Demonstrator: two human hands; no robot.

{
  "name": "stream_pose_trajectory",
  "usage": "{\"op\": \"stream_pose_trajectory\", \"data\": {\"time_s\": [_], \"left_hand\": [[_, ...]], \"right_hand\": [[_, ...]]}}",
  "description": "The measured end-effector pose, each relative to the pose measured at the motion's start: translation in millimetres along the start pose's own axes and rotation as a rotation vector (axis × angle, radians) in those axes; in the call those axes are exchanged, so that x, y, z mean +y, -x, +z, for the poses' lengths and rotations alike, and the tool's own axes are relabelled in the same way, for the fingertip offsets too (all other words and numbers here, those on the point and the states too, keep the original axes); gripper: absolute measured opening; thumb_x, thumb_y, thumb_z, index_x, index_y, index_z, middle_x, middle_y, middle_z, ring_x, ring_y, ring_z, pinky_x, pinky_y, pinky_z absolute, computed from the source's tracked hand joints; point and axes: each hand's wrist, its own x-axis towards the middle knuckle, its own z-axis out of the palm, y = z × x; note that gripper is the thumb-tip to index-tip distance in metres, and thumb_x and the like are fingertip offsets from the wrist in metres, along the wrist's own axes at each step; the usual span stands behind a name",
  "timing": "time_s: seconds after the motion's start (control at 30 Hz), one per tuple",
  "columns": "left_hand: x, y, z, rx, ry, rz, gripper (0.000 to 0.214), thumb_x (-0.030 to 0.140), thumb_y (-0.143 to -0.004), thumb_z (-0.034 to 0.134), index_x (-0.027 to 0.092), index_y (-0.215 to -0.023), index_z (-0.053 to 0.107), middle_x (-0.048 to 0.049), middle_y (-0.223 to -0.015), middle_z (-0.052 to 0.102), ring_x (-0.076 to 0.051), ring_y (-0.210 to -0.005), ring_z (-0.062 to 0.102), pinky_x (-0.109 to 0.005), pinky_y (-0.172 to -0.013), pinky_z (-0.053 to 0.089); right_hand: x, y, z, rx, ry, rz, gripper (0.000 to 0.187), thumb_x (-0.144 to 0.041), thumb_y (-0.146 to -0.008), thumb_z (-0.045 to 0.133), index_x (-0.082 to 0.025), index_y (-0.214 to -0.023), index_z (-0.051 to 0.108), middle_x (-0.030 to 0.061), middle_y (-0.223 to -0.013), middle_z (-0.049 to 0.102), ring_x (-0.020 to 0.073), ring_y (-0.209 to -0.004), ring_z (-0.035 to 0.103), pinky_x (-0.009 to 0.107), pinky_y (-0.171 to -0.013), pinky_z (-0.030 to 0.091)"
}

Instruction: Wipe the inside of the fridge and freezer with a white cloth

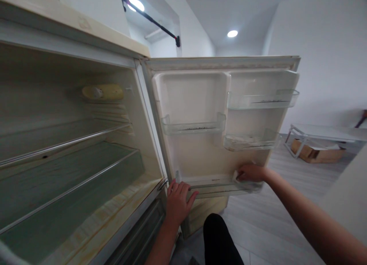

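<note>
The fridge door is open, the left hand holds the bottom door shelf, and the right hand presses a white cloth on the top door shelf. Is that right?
Not quite: in the head view the right hand presses the white cloth on the bottom door shelf, which the left hand also holds. The fridge door is open.

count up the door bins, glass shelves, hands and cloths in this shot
door bins: 4
glass shelves: 2
hands, left hand and right hand: 2
white cloth: 1
total: 9
</note>
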Motion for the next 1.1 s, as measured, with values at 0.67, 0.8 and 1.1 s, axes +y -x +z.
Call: {"op": "stream_pose_trajectory", "data": {"time_s": [0.67,0.8,1.1], "left_hand": [[5,-13,-70.0,0.205,0.816,-0.352,0.014,0.035,-0.096,0.062,0.025,-0.102,0.070,-0.0019,-0.101,0.066,-0.017,-0.097,0.062,-0.028,-0.087,0.047],[15,-18,-90.5,0.193,0.707,-0.289,0.007,0.030,-0.093,0.067,0.025,-0.091,0.072,-0.0002,-0.095,0.065,-0.016,-0.097,0.062,-0.027,-0.089,0.045],[39,-24,-121.7,0.297,0.581,-0.275,0.007,0.018,-0.093,0.063,0.024,-0.095,0.066,0.0005,-0.096,0.061,-0.012,-0.087,0.061,-0.022,-0.073,0.048]], "right_hand": [[-208,25,15,0.879,-0.787,-0.693,0.043,-0.017,-0.101,0.045,-0.024,-0.144,0.048,0.0117,-0.145,0.052,0.0189,-0.134,0.049,0.036,-0.114,0.041],[-213,14,48,0.936,-0.884,-0.628,0.056,-0.015,-0.096,0.052,-0.025,-0.150,0.041,0.0113,-0.153,0.044,0.0210,-0.145,0.039,0.041,-0.121,0.033],[-225,50,60,1.191,-0.637,-0.823,0.017,-0.008,-0.089,0.046,-0.020,-0.093,0.058,0.0036,-0.084,0.059,0.0165,-0.079,0.055,0.029,-0.069,0.041]]}}
